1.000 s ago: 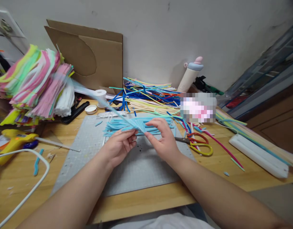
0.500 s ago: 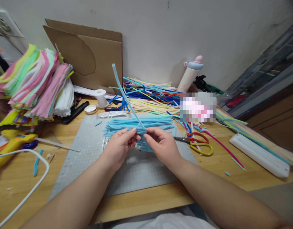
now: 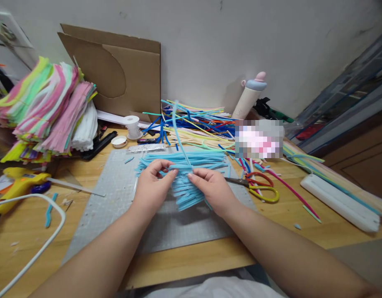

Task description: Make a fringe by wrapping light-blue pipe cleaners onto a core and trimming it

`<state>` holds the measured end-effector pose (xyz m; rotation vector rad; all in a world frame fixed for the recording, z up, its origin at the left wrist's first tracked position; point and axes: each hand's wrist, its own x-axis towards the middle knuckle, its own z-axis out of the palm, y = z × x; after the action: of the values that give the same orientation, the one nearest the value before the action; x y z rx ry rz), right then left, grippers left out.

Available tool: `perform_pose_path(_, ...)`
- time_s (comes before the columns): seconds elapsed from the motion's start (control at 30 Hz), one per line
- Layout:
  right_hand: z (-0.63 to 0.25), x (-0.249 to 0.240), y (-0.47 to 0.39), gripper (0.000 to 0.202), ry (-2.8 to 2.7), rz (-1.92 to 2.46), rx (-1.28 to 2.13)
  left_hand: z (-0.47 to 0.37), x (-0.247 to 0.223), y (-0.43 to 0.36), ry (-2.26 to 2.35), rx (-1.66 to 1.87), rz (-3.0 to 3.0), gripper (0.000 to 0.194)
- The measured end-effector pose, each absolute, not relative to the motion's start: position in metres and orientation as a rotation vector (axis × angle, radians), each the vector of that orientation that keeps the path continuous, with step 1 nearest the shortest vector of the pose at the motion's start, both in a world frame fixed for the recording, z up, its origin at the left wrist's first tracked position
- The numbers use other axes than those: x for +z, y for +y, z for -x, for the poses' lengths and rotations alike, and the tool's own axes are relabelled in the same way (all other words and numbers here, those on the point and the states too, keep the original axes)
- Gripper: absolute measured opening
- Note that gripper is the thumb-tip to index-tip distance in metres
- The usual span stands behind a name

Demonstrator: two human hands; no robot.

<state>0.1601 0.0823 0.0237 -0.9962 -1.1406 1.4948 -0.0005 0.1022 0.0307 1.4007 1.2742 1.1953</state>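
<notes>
A woven-looking panel of light blue pipe cleaners (image 3: 187,192) is held between my two hands, above the grey cutting mat (image 3: 116,219). My left hand (image 3: 156,182) pinches its upper left edge with thumb and fingers. At the upper right edge, my right hand (image 3: 209,188) is closed on the same panel. One long blue pipe cleaner (image 3: 180,134) sticks up from the panel's top, close to the right fingertips, and bends slightly. Behind the hands, a row of loose blue pipe cleaners (image 3: 191,157) lies across the mat. Fingers hide part of the panel's upper edge.
Scissors (image 3: 262,188) with red and yellow handles lie right of my right hand. A yellow glue gun (image 3: 23,186) and white cable (image 3: 51,236) are on the left. Pipe cleaner bundles (image 3: 51,103), a spool (image 3: 132,126), cardboard (image 3: 138,78) and a bottle (image 3: 247,99) stand behind.
The blue panel has tilted so more of its face hangs visible below my fingers. The long upright pipe cleaner has swung right and bent. My left hand has shifted slightly on the edge.
</notes>
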Motion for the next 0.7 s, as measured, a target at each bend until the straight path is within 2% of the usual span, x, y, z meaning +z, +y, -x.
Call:
perform_pose_path(0.3, -0.1601, 0.0231, 0.0829, 0.026, -1.086, 1.013, 1.587, -0.0005, 0.0318, 0.1012, 1.243, 1.112, -1.391, 0.014)
perform_pose_path(0.43, -0.1589, 0.0232, 0.0814, 0.028, -1.112, 1.008, 1.633, -0.0031, 0.0369, 0.1000, 1.066, 1.022, -1.275, 0.016)
perform_pose_path(0.7, -0.1604, 0.0229, 0.0832, 0.025, -1.090, 1.073, 1.505, -0.0032, 0.0357, 0.1015, 1.103, 1.014, -1.159, 0.020)
